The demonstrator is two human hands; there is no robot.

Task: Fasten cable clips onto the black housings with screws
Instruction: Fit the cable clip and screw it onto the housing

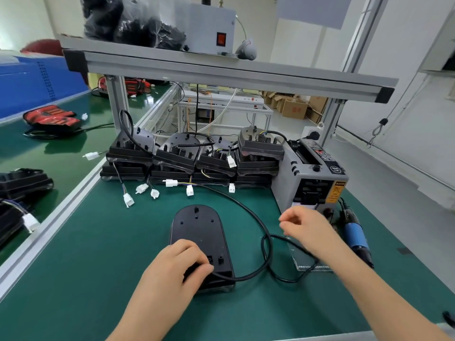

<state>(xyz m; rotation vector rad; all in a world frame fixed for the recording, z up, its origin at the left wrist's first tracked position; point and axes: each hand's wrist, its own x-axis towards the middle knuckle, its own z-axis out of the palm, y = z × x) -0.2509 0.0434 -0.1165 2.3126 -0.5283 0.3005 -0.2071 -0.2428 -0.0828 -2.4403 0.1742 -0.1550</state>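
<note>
Green table (98,254): your left hand (177,262) curls its fingers over the black housing's (199,227) near end; your right hand (305,227) hovers by the grey machine (288,173), fingers curled, contents impossible to tell.

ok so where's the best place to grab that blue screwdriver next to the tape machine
Grip the screwdriver round its blue barrel, right hand coming down from above. It lies flat on the mat, dark tip toward you, cord at the far end beside the tape dispenser, so the barrel's middle is free.
</note>
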